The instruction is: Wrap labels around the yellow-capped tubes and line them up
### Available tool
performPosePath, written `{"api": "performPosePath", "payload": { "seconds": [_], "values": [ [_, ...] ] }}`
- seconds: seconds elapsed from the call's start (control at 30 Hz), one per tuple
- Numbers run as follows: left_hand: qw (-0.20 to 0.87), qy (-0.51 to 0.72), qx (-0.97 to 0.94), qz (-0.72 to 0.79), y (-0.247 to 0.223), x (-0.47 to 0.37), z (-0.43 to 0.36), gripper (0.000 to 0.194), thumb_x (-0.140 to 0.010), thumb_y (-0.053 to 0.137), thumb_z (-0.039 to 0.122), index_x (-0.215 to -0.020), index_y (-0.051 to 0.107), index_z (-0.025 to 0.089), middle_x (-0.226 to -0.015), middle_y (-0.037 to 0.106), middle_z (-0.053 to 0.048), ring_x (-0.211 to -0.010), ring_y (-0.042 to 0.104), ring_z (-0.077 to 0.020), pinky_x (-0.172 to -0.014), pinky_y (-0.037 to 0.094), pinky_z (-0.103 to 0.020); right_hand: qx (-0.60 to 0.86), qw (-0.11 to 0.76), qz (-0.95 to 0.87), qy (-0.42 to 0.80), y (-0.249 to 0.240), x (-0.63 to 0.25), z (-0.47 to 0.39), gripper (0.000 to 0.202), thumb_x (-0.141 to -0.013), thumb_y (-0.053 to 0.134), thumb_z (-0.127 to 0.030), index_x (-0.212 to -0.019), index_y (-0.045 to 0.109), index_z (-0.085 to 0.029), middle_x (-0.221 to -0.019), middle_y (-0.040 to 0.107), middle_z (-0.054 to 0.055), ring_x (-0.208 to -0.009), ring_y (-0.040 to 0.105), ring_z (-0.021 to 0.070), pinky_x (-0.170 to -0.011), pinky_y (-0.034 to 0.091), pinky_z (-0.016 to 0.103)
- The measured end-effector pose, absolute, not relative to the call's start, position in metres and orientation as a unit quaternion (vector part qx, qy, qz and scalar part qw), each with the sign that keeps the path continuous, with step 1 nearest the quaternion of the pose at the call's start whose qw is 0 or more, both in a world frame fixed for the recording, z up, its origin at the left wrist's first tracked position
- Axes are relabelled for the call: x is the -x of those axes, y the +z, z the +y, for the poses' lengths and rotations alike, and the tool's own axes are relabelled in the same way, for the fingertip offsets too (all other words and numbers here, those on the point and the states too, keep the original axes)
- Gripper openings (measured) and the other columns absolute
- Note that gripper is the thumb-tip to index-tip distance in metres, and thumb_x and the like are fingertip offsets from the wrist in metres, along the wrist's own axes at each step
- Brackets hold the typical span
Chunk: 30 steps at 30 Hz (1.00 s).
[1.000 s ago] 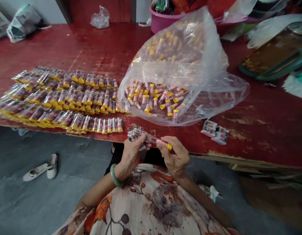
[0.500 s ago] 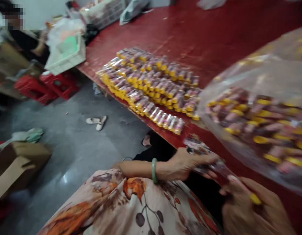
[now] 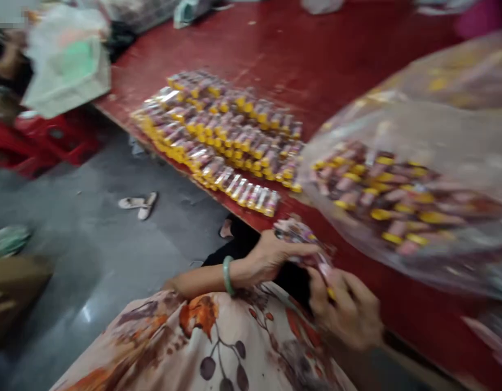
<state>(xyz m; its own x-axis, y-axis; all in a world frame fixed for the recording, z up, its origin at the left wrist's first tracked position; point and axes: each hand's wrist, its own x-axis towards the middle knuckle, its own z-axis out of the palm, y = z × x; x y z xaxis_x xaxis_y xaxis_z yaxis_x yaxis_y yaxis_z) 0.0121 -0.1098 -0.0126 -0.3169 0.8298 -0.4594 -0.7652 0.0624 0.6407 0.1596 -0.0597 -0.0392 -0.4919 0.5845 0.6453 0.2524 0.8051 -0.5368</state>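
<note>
My left hand, with a green bangle at its wrist, is closed on a bunch of clear printed plastic wrappers by the table's edge. Close against it, my right hand pinches a small pinkish tube with a yellow end. The tube's other end meets the wrappers; blur hides how far inside it lies. Beyond my hands, many wrapped tubes with yellow ends lie in stacked rows. To the right, a large clear plastic bag holds loose pink tubes with yellow ends.
The red table has its near edge running diagonally beside my lap. At the far left stand a white basket and red stools, with part of another person. Pale shoes and a cardboard box are on the floor.
My right hand has moved in against my left, bringing the tube closer to the wrappers, and less of the tube shows. The whole view has swung to the right.
</note>
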Motion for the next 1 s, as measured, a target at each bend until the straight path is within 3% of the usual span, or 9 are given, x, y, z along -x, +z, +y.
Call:
{"api": "performPosePath", "payload": {
  "seconds": [0.07,0.13,0.2,0.37,0.47,0.6,0.7,0.83,1.0],
  "values": [
    [0.574,0.666,-0.063,0.472,-0.012,-0.010,-0.110,0.029,-0.056,0.086,0.029,-0.061,0.063,0.012,-0.057,0.060,0.000,-0.051,0.052,-0.0091,-0.054,0.043,-0.024,0.276,0.513,-0.798,0.154,-0.041,-0.151,-0.066,0.038,-0.070,0.080,-0.011,-0.103,0.069,-0.026,-0.089,0.070,0.001,-0.076,0.067,0.0159,-0.065,0.054,0.027],
    [0.569,0.645,-0.108,0.499,-0.015,-0.008,-0.107,0.027,-0.061,0.084,0.031,-0.059,0.064,0.012,-0.052,0.059,-0.001,-0.048,0.051,-0.0097,-0.053,0.042,-0.024,0.306,0.542,-0.752,0.214,-0.043,-0.146,-0.065,0.032,-0.075,0.076,-0.013,-0.104,0.066,-0.024,-0.090,0.068,0.003,-0.074,0.067,0.0158,-0.062,0.056,0.028],
    [0.558,0.633,-0.143,0.518,-0.020,-0.008,-0.105,0.026,-0.063,0.083,0.032,-0.061,0.066,0.012,-0.051,0.060,-0.001,-0.048,0.053,-0.0103,-0.053,0.043,-0.024,0.319,0.545,-0.728,0.268,-0.043,-0.145,-0.062,0.025,-0.079,0.072,-0.016,-0.102,0.066,-0.022,-0.089,0.067,0.003,-0.072,0.066,0.0154,-0.060,0.056,0.029],
    [0.569,0.616,-0.135,0.527,-0.020,-0.010,-0.103,0.031,-0.062,0.084,0.038,-0.068,0.067,0.012,-0.054,0.061,-0.001,-0.046,0.055,-0.0111,-0.050,0.044,-0.023,0.311,0.554,-0.735,0.238,-0.036,-0.155,-0.055,0.023,-0.075,0.073,-0.013,-0.095,0.066,-0.023,-0.091,0.068,0.003,-0.078,0.067,0.0155,-0.065,0.056,0.028],
    [0.564,0.609,-0.143,0.539,-0.017,-0.010,-0.103,0.032,-0.060,0.085,0.038,-0.066,0.067,0.012,-0.054,0.062,-0.002,-0.046,0.055,-0.0109,-0.050,0.045,-0.023,0.387,0.503,-0.650,0.418,-0.030,-0.162,-0.047,0.005,-0.082,0.066,-0.024,-0.084,0.068,-0.021,-0.072,0.064,0.000,-0.061,0.060,0.0116,-0.054,0.048,0.024],
    [0.592,0.544,-0.198,0.561,-0.017,-0.011,-0.104,0.028,-0.061,0.085,0.033,-0.062,0.067,0.012,-0.052,0.061,-0.002,-0.047,0.054,-0.0115,-0.051,0.044,-0.023,0.414,0.322,-0.504,0.686,-0.024,-0.168,-0.035,0.026,-0.076,0.071,-0.039,-0.091,0.072,-0.018,-0.055,0.056,-0.004,-0.046,0.050,0.0089,-0.044,0.038,0.021],
    [0.588,0.523,-0.223,0.576,-0.017,-0.014,-0.105,0.028,-0.056,0.088,0.030,-0.064,0.067,0.013,-0.057,0.062,0.001,-0.050,0.051,-0.0101,-0.051,0.044,-0.023,0.407,0.238,-0.518,0.713,-0.018,-0.168,-0.033,0.023,-0.067,0.076,-0.036,-0.080,0.075,-0.017,-0.061,0.064,0.000,-0.054,0.056,0.0114,-0.051,0.042,0.023],
    [0.592,0.506,-0.250,0.575,-0.015,-0.015,-0.106,0.030,-0.053,0.089,0.030,-0.060,0.065,0.013,-0.056,0.060,0.001,-0.050,0.049,-0.0097,-0.050,0.042,-0.023,0.413,0.218,-0.539,0.702,-0.013,-0.168,-0.032,0.016,-0.064,0.075,-0.031,-0.061,0.071,-0.016,-0.056,0.061,-0.001,-0.053,0.053,0.0109,-0.051,0.038,0.023],
    [0.591,0.524,-0.241,0.564,-0.016,-0.013,-0.106,0.031,-0.073,0.077,0.037,-0.058,0.062,0.014,-0.047,0.055,0.001,-0.047,0.049,-0.0101,-0.050,0.039,-0.024,0.403,0.239,-0.538,0.701,-0.015,-0.171,-0.025,0.019,-0.064,0.075,-0.033,-0.058,0.069,-0.016,-0.051,0.057,-0.002,-0.050,0.048,0.0092,-0.051,0.036,0.023]
  ]
}}
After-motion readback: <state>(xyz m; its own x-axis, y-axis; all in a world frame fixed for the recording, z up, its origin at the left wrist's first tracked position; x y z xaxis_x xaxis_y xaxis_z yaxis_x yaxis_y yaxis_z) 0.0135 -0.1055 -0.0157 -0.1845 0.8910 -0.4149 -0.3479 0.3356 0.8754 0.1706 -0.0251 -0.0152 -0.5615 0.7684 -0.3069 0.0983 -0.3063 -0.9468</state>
